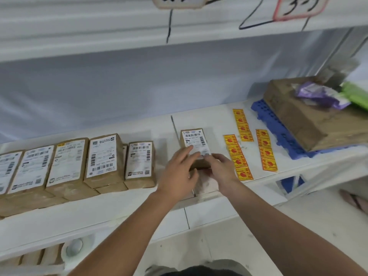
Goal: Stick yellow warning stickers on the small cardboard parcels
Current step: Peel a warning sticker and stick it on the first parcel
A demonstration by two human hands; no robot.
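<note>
— One parcel [196, 139] stands apart from the rest. Where is it?

— On the white shelf [139, 208] in front of me. It sits between the row of parcels [103, 158] on my left and the yellow sticker strips [238, 157] on my right, and its white shipping label [197, 141] faces up.

— How do your hands have it?

— My left hand [179, 172] lies over the near half of the label, with the fingers nearly straight and the thumb down by the near edge. My right hand [220, 168] curls at the near right corner. Its fingertips are on the corner of the label and its thumb is against the front face, pinching the box. Blur hides whether anything small sits between the fingers.

— And the stickers?

— Three strips, yellow with a red mark, lie flat on the shelf to the right of the parcel without touching it. The closest strip runs just beside my right hand and the other two lie farther right.

— The rest of the scene?

— The row on the left stands side by side with labels up, and some boxes sit on top of others. At far right a blue plastic grid [278, 134] carries a large carton [302, 124] holding purple and green packets.
</note>
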